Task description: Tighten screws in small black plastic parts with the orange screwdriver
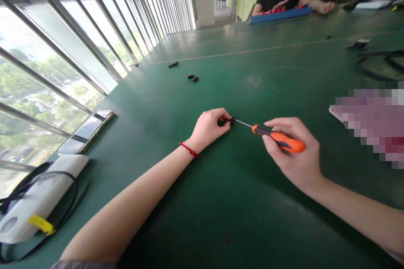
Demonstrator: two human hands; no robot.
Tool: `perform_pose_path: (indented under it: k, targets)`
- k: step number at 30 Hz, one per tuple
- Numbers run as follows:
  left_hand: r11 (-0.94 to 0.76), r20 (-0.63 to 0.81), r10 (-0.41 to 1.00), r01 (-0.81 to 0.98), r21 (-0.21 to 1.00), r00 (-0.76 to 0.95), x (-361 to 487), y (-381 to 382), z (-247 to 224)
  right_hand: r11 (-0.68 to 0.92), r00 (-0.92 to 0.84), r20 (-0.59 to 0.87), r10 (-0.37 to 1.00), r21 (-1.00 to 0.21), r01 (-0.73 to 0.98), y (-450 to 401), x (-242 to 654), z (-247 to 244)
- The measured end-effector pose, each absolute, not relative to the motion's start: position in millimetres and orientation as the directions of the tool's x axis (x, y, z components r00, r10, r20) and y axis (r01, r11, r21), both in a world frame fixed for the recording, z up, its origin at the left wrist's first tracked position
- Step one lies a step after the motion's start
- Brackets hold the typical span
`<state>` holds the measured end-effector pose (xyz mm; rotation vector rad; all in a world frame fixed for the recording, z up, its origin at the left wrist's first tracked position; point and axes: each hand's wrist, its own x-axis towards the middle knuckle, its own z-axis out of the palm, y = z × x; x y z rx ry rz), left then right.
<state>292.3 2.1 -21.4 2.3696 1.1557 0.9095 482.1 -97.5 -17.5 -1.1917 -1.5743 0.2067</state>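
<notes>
The left hand (210,128) pinches a small black part (224,122) against the green table (252,201); the right hand (295,157), at three o'clock, is closed around an orange screwdriver (279,138), its tip touching the part. Likely mid-job: more black pieces (193,78) lie loose at eleven o'clock.

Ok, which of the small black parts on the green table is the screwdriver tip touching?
The small black part pinched in the left hand. The screwdriver tip meets it, while the other black pieces lie loose farther up the table.
</notes>
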Motion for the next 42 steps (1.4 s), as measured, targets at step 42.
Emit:
perform_pose_path:
  k: [42]
  targets:
    - [-0.485, 0.399, 0.86, 0.753, 0.444, 0.319, 292.3, 1.3, -22.3, 0.332, 0.086, 0.436, 0.896, -0.786, 0.521, -94.6, 478.6, -17.0]
